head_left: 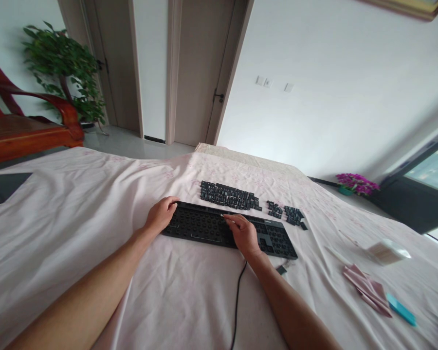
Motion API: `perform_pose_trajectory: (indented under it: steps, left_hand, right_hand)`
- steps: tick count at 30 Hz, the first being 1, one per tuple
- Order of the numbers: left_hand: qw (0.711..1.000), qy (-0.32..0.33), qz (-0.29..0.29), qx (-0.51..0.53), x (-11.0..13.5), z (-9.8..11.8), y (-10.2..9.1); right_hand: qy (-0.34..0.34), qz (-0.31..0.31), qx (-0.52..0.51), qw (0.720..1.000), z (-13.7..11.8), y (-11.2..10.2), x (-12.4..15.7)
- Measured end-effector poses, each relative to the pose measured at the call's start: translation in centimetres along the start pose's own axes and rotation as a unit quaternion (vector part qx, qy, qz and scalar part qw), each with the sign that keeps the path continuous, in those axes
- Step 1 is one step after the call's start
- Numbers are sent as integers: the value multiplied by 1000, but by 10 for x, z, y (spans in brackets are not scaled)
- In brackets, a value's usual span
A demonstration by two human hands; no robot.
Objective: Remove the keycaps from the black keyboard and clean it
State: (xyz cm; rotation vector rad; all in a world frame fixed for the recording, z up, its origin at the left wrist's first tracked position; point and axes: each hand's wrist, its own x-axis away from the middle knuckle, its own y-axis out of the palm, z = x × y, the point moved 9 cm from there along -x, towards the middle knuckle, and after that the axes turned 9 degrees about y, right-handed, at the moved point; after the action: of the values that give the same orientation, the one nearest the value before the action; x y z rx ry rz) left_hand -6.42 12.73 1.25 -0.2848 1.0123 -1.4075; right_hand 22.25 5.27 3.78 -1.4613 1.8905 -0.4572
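Observation:
A black keyboard (204, 224) with its keycaps taken off lies slightly slanted on the cloth. My left hand (161, 214) is closed round its upper left corner. In a pinch, my right hand (244, 233) holds a thin cotton swab (222, 215), its white tip at the keyboard's upper edge near the middle. Most of the swab is hidden by the fingers. Behind the keyboard lie the loose black keycaps (228, 195), grouped in rows, with smaller groups of keycaps (294, 215) to the right.
A black cable (239, 301) runs toward me. At right are a clear box of swabs (389, 253), a pink cloth (367, 289) and a blue item (401, 309). A small dark piece (282, 269) lies below the keyboard. A dark flat object (7, 187) is far left.

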Motion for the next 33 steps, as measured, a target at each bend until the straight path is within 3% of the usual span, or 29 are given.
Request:
perform_pose_trajectory:
  steps: [15,33]
  left_hand:
    - [1000,-9,-3,-1,0,0,-1]
    - [1000,-5,0,0,0,0,-2]
  right_hand:
    - [-3,-25,82,996,-21,-7,7]
    - [-20,-26,54,998,-22,-14,13]
